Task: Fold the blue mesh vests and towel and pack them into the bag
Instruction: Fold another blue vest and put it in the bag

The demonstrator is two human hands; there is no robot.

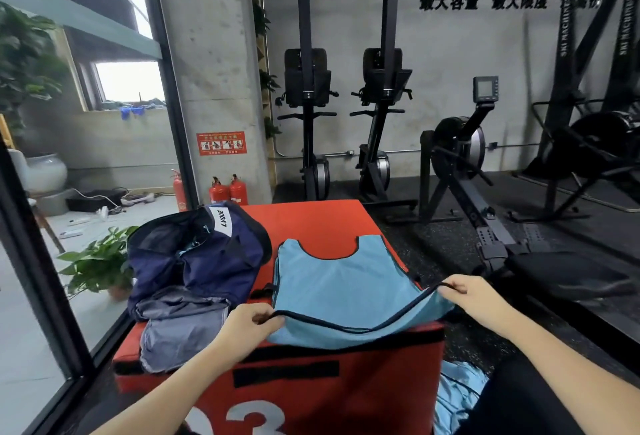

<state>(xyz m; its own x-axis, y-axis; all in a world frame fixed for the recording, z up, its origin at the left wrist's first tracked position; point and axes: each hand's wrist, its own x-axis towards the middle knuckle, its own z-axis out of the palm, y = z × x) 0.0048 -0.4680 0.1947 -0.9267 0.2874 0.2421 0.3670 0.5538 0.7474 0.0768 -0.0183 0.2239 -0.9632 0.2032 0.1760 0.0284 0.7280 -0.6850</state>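
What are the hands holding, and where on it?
Both hold the blue mesh vest by its black-trimmed bottom hem: left hand at the left corner, right hand at the right corner.

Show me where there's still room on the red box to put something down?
The red padded box has one bare patch: the far end, beyond the light blue mesh vest's neckline and right of the navy duffel bag. The near left corner is crowded by the grey towel. Both hands, left and right, grip the vest's hem.
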